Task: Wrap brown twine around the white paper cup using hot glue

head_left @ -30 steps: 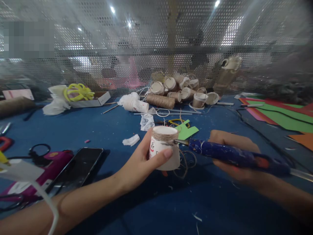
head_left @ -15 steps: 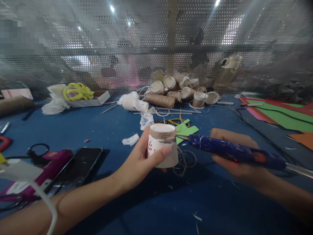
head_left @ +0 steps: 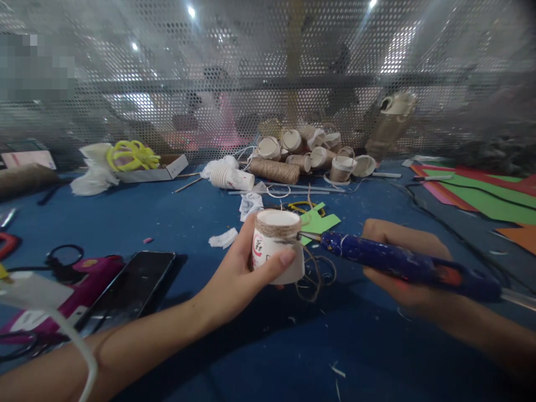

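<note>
Blue counter, perforated screen behind. Head view: left fingers wrap paper cup, upright between thumb and the rest; right fingers grip blue glue gun, nozzle at cup's right side.

A grey perforated metal screen stands along the far edge of the blue table; bright white lights glare beyond.

The round white paper cup is marked with red and black print, and banded in plain tan twine.
</note>
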Demonstrator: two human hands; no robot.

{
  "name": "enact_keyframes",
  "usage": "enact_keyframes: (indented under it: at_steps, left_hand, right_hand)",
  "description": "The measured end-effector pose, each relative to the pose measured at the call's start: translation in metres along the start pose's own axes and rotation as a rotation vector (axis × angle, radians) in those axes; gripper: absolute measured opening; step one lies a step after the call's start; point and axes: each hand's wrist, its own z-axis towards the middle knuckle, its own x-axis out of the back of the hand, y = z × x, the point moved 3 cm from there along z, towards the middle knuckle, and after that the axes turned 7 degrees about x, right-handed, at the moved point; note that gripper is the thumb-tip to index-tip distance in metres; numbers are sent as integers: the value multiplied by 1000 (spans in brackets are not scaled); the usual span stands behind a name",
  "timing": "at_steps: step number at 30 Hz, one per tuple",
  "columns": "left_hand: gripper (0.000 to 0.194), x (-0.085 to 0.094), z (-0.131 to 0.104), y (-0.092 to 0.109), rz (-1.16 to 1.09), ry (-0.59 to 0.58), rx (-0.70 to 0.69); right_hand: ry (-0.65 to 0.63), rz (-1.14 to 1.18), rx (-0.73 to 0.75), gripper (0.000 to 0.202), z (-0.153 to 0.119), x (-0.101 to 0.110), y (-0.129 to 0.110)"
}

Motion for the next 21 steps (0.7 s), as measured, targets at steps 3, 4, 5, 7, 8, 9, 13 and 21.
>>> enact_keyframes:
  at_steps: [3, 4, 5, 7, 8, 9, 13, 21]
  left_hand:
    - [43, 1, 1, 0, 29, 20, -46]
    - [41, 1, 1, 1, 51, 31, -77]
    - [40, 2, 2, 1, 76, 42, -111]
    - [37, 2, 3, 3, 128, 59, -160]
    - [37, 2, 3, 3, 150, 62, -170]
    - [37, 2, 3, 4, 169, 63, -168]
    - [41, 1, 4, 5, 215, 64, -109]
    - [50, 1, 3, 4, 293, 106, -55]
  right_hand:
    - [28, 17, -53, 25, -1, -1, 2]
    - [28, 21, -58, 25, -1, -1, 2]
    - [24, 23, -56, 25, -1, -1, 1]
    - [21, 29, -41, 25, 0, -1, 0]
    - [17, 27, -38, 26, 0, -1, -1]
    - [3, 18, -40, 26, 0, -1, -1]
    - [-15, -4, 7, 27, -3, -3, -1]
    - [8, -18, 43, 26, -12, -6, 2]
